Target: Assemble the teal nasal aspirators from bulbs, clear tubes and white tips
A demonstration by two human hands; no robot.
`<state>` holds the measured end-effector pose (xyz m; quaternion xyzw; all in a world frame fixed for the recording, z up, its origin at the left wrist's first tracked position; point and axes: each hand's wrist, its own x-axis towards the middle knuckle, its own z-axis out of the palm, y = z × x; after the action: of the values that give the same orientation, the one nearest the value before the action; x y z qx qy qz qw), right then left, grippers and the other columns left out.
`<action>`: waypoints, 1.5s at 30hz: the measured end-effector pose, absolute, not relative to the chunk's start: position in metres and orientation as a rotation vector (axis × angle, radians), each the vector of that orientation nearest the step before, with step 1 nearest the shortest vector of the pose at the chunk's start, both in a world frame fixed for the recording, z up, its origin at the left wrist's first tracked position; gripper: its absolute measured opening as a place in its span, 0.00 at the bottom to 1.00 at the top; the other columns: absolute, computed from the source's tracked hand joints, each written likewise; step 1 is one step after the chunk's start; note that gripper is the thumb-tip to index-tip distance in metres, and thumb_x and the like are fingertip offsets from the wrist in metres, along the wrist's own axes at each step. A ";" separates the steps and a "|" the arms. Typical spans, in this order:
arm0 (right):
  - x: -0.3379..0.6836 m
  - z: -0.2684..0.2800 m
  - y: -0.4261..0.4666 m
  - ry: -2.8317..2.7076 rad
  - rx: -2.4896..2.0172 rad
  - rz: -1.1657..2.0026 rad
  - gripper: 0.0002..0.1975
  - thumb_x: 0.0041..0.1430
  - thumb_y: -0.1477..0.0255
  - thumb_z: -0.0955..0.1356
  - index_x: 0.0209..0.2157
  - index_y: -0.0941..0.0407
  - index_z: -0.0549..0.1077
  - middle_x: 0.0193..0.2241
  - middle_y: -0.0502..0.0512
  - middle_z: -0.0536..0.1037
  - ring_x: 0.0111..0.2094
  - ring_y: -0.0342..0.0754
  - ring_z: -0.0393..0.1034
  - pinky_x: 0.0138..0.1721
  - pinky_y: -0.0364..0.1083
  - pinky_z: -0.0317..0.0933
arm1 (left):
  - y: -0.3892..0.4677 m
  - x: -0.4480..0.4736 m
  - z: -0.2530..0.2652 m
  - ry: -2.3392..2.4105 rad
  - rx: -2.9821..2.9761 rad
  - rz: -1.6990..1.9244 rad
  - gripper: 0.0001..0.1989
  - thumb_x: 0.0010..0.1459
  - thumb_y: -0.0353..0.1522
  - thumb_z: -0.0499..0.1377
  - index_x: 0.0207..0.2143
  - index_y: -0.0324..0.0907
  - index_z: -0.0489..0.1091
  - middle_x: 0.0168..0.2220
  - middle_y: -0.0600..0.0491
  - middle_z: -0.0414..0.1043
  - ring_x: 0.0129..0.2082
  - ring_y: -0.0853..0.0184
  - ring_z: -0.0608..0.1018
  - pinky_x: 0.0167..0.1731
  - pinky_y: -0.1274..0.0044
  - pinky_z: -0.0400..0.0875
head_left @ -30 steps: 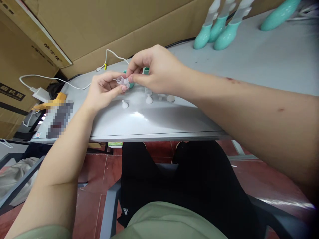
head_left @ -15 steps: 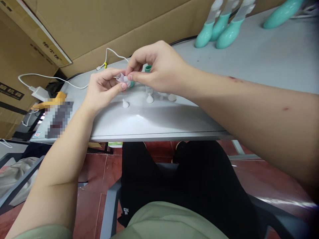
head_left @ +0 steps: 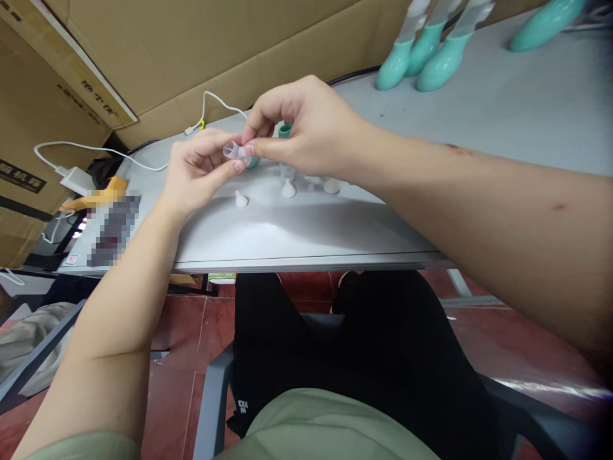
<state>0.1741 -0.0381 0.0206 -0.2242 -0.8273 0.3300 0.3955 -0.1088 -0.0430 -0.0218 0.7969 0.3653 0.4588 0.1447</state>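
My left hand (head_left: 198, 167) is closed on a short clear plastic tube (head_left: 230, 151), tilted with its open end toward the left. My right hand (head_left: 306, 131) reaches across from the right, thumb and fingers pinching a small whitish plastic piece (head_left: 242, 153) against the tube's side. Fingertips cover most of that piece. On the table below lie small white cone-shaped tips, one (head_left: 241, 200) under the left hand and another (head_left: 288, 189) under the right. Behind the right hand stands a clear tube (head_left: 286, 171) with a green open ring (head_left: 285, 131), partly hidden.
Several teal bulbs with clear tubes, one at the front (head_left: 443, 67), stand at the back right; another teal bulb (head_left: 546, 25) lies farther right. A cardboard wall (head_left: 215, 51) borders the grey table (head_left: 297, 236). A white cable (head_left: 119, 153) and yellow object (head_left: 112, 191) are left.
My right fingertips have shifted slightly and cover more of the whitish piece at the tube. Otherwise both hands and the tube keep nearly the same place.
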 end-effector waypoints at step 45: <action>0.183 0.019 -0.043 -2.226 -0.574 0.436 0.04 0.79 0.65 0.75 0.49 0.48 0.80 0.56 0.56 0.93 0.61 0.61 0.88 0.73 0.60 0.75 | -0.028 -0.109 -0.036 1.054 2.195 1.469 0.40 0.66 0.76 0.77 0.62 0.59 0.91 0.56 0.54 0.94 0.60 0.48 0.96 0.61 0.49 0.97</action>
<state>0.1831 -0.0429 0.0190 -0.2257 -0.8760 0.1714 0.3902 -0.1088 -0.0276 -0.0357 0.7632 0.3666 0.5109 0.1484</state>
